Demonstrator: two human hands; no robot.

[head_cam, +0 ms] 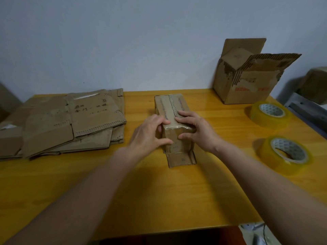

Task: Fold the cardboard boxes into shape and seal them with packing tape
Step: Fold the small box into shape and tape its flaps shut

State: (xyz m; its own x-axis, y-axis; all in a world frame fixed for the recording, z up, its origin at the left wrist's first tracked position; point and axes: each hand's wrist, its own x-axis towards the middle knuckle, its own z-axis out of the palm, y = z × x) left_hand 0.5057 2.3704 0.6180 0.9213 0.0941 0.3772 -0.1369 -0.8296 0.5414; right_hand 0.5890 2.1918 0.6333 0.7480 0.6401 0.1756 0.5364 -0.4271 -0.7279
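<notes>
A small long cardboard box lies in the middle of the wooden table, its top seam running away from me and clear tape shining over its near top edge. A flap lies flat on the table at its near end. My left hand grips the near left corner, fingers on top and thumb on the end face. My right hand grips the near right corner the same way. Two rolls of clear yellowish packing tape sit at the right, one farther and one nearer.
A stack of flattened cardboard boxes lies on the left of the table. An open torn box stands at the back right against the wall. A metal frame runs past the table's right edge.
</notes>
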